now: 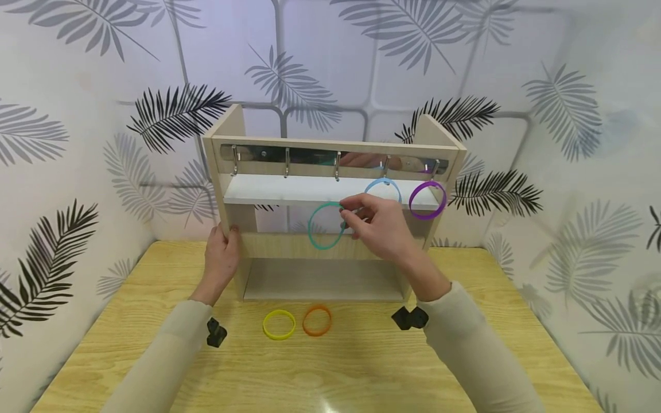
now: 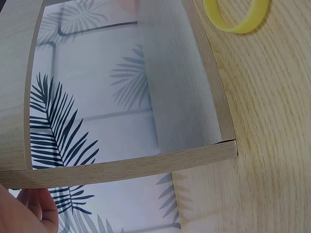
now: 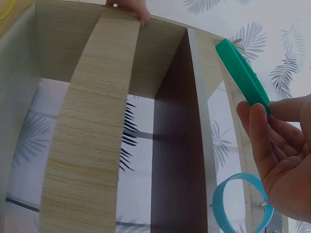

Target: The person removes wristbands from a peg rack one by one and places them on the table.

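Note:
Between thumb and fingers my right hand (image 1: 379,225) pinches a green wristband (image 1: 324,248) by its right edge. In the head view the band hangs in front of the wooden shelf unit (image 1: 330,246), below the middle hook (image 1: 338,166). The right wrist view shows the green wristband (image 3: 245,75) apart from any hook. My left hand (image 1: 222,258) grips the left side panel (image 2: 121,167) of the unit. A light blue wristband (image 1: 383,181) and a purple wristband (image 1: 427,217) hang from the two hooks at the right. My right hand partly covers the blue one.
On the table (image 1: 330,367), in front of the unit, lie a yellow wristband (image 1: 279,337) and an orange wristband (image 1: 317,334). A metal hook rail (image 1: 310,156) runs along the unit's top. Behind stands a wall (image 1: 330,63) with a leaf pattern.

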`<control>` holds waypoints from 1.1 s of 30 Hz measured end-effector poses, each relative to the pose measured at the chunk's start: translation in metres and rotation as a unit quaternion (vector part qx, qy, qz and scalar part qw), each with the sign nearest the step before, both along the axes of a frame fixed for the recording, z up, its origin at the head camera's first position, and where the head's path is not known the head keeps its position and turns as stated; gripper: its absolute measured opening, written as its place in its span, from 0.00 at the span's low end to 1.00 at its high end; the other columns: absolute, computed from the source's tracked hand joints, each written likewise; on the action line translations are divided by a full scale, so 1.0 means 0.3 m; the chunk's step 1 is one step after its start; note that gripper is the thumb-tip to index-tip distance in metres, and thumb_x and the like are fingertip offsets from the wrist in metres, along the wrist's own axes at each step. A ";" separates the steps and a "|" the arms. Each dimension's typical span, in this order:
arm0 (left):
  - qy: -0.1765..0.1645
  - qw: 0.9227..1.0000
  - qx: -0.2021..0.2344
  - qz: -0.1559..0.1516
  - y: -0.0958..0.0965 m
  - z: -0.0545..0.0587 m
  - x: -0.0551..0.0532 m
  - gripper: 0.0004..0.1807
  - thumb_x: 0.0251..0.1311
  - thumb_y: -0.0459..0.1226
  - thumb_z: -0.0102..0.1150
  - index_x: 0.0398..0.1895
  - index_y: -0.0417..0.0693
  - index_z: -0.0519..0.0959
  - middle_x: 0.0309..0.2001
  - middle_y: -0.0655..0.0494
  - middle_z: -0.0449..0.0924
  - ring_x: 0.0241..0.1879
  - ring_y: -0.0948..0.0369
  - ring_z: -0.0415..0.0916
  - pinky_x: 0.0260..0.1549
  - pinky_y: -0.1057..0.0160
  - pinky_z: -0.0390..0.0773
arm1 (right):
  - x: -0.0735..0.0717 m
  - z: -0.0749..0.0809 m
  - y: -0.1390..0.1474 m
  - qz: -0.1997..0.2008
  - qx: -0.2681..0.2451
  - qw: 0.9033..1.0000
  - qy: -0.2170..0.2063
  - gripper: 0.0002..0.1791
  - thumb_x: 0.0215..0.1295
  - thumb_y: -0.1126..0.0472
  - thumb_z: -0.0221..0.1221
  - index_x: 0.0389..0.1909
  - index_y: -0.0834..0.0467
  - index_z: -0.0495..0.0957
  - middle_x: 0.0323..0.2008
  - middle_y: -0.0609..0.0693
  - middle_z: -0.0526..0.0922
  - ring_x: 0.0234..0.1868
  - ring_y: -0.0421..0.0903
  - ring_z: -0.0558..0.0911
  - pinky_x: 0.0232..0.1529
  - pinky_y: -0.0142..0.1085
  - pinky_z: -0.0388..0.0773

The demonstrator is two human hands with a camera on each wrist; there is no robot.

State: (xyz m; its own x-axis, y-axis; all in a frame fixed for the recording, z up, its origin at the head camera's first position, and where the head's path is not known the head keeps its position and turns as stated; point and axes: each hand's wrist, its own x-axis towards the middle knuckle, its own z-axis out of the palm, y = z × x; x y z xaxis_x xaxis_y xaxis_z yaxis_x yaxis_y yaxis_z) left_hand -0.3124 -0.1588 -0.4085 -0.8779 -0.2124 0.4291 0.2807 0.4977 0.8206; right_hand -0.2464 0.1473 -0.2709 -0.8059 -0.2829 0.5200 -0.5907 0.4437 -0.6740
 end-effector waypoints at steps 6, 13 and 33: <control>0.000 1.000 0.002 -0.001 0.000 0.001 0.001 0.27 0.71 0.45 0.35 0.61 0.31 0.65 0.49 0.34 0.67 0.46 0.41 0.68 0.45 0.42 0.67 | -0.002 -0.036 0.007 0.000 0.015 1.000 0.003 0.09 0.63 0.66 0.60 0.42 0.63 0.81 0.33 0.53 0.84 0.24 0.49 0.82 0.24 0.34 0.77; 0.005 1.000 0.000 -0.001 -0.001 -0.002 -0.002 0.26 0.71 0.44 0.36 0.61 0.31 0.66 0.48 0.34 0.68 0.46 0.41 0.67 0.46 0.42 0.66 | 0.002 -0.077 0.021 -0.001 0.028 1.000 -0.006 0.09 0.63 0.66 0.60 0.43 0.62 0.81 0.33 0.53 0.84 0.22 0.42 0.80 0.23 0.34 0.77; -0.004 1.000 0.002 -0.002 0.000 0.002 0.002 0.27 0.71 0.45 0.36 0.62 0.32 0.65 0.49 0.35 0.67 0.47 0.42 0.67 0.47 0.42 0.67 | 0.010 -0.213 0.066 0.014 0.062 0.997 -0.048 0.08 0.63 0.67 0.59 0.41 0.65 0.80 0.30 0.53 0.84 0.24 0.41 0.81 0.24 0.33 0.77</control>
State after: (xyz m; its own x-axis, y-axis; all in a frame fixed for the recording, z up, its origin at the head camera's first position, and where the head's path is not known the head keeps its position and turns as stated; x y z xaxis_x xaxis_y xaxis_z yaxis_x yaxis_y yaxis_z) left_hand -0.3119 -0.1590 -0.4078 -0.8821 -0.2101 0.4216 0.2768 0.4931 0.8248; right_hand -0.2434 0.1670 -0.3347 -0.8411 -0.3636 0.4004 -0.5395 0.5117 -0.6686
